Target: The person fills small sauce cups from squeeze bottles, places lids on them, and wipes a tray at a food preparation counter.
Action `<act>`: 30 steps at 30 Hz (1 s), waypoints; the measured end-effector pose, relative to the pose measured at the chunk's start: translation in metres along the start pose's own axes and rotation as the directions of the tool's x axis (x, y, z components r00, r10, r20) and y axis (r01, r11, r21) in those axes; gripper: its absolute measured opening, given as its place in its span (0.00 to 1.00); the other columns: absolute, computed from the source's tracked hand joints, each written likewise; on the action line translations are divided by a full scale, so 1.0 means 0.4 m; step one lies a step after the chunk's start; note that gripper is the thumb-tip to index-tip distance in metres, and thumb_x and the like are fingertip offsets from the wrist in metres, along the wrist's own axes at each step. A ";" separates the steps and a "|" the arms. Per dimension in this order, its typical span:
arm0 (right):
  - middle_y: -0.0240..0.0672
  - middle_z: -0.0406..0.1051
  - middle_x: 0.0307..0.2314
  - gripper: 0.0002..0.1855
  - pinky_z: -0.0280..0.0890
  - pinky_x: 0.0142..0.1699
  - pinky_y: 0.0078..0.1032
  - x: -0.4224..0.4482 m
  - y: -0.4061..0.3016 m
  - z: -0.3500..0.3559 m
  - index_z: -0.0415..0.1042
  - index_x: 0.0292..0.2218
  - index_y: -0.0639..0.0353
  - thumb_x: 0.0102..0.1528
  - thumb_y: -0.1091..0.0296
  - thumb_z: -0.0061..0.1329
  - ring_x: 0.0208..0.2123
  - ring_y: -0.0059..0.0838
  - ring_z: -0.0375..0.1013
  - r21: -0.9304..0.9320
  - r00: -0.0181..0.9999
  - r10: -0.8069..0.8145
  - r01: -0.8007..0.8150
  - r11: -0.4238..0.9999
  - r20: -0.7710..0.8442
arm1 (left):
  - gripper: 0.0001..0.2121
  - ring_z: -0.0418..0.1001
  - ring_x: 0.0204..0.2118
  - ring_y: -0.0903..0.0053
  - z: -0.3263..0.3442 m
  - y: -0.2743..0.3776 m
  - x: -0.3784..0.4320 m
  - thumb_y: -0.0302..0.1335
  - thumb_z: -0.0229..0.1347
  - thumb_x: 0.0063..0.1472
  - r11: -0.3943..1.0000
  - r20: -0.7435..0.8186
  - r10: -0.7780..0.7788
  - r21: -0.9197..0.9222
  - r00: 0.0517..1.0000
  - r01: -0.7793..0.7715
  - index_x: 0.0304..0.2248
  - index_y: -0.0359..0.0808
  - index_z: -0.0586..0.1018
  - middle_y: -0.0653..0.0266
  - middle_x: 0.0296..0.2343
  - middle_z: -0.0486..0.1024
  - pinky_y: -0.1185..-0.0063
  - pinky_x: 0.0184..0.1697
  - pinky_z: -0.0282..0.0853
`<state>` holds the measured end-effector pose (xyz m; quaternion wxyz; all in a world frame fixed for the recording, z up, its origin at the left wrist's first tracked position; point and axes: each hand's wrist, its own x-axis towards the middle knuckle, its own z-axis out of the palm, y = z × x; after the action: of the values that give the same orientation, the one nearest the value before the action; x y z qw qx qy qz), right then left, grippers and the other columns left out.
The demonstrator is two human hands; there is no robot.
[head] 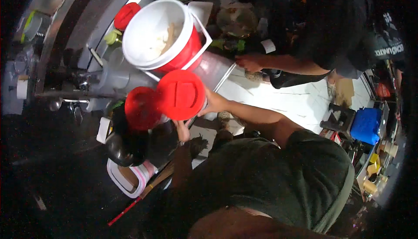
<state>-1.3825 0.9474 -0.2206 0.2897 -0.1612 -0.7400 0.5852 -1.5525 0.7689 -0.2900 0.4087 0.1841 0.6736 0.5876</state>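
Observation:
Between my two hands is a jar with a round red lid [181,94], its body mostly hidden below the lid. My right hand [211,102] grips its right side, fingers wrapped behind. On the lower side, my left hand [183,131] has its fingers up against the same jar. A second red-lidded container [141,108] stands beside it to the left, partly in shadow. Just beyond is a red and white bucket [192,54] with a raised white handle, uncovered. Pale pieces [156,47] and a wooden-looking utensil [170,36] lie inside it.
Another red lid [127,16] sits behind the bucket. Clear plastic containers [116,75] and a faucet [75,103] are leftward. A dark rounded pot [120,149] and a pink-rimmed tub [127,178] lie nearer. Another person's hand [249,63] reaches in from the right. A blue container [365,126] stands far right.

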 end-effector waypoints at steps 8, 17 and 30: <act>0.47 0.54 0.55 0.63 0.53 0.60 0.35 -0.066 -0.051 0.037 0.43 0.60 0.62 0.31 0.60 0.70 0.58 0.40 0.54 -0.237 0.991 0.049 -0.077 0.968 -0.121 | 0.21 0.75 0.40 0.66 -0.103 0.080 -0.011 0.43 0.48 0.62 0.776 0.290 0.073 0.585 0.954 -0.237 0.43 0.32 0.74 0.54 0.35 0.76 0.69 0.40 0.68; 0.45 0.59 0.51 0.57 0.55 0.58 0.35 -0.087 -0.023 0.042 0.50 0.57 0.64 0.32 0.61 0.70 0.54 0.39 0.59 -0.229 0.991 0.068 -0.093 0.969 -0.113 | 0.23 0.72 0.36 0.50 -0.149 0.146 0.066 0.44 0.41 0.64 0.637 -0.052 0.165 0.768 0.985 -0.067 0.31 0.31 0.77 0.43 0.29 0.75 0.63 0.38 0.66; 0.45 0.52 0.56 0.51 0.47 0.60 0.42 0.034 -0.039 0.176 0.56 0.57 0.55 0.38 0.45 0.64 0.58 0.46 0.50 0.061 0.942 -0.335 0.334 0.941 -0.003 | 0.15 0.71 0.37 0.68 -0.081 -0.120 -0.080 0.34 0.45 0.63 0.967 0.159 0.082 0.225 0.984 -0.117 0.41 0.30 0.71 0.56 0.34 0.72 0.74 0.38 0.65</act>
<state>-1.4348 0.8966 -0.2128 0.3867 -0.0221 -0.7397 0.5503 -1.5469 0.7134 -0.3251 0.4031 0.3076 0.6957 0.5088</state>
